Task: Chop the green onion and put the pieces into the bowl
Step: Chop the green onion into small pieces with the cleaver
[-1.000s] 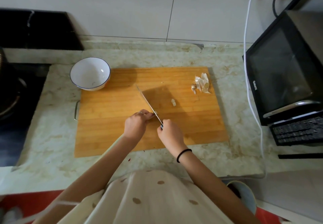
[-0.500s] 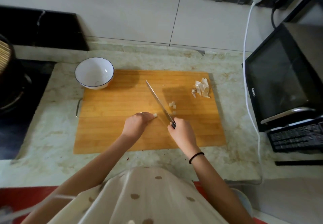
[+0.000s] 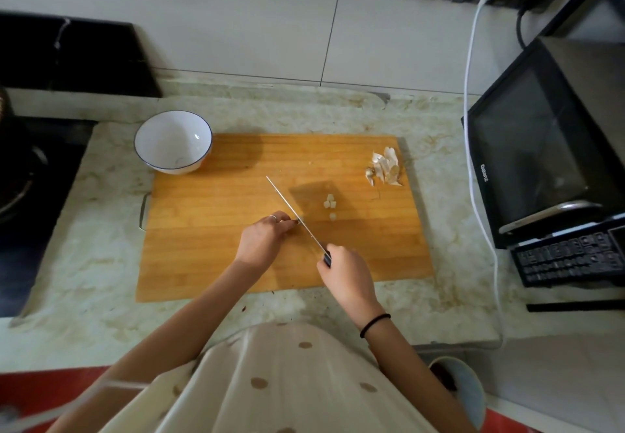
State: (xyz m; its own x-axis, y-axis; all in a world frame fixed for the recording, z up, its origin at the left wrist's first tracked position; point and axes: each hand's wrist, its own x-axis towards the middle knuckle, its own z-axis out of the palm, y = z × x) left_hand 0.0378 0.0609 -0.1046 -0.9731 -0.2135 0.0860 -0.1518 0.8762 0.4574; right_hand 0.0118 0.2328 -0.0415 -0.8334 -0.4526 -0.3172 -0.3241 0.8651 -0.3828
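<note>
1. Nearest, the person's right hand is curled round the dark handle of a knife, with a black band on the wrist.
2. The knife blade runs up and to the left from that hand, edge down over the cutting board.
3. Just left of the blade, the left hand has its fingers curled, the tips bunched against the blade's side. They pinch a green onion stub, which is barely visible.
4. Right of the blade, a few pale cut pieces lie in a small cluster on the board, apart from the knife.
5. The board lies on the marbled desk.
6. Farther right on the board, near its far right corner, sits a heap of papery trimmings.
7. At the board's far left corner stands the white bowl with a blue rim, partly on the board; no pieces show inside it.
8. On the right of the desk stands a black microwave, with a white cable beside it rising to the wall sockets.
</note>
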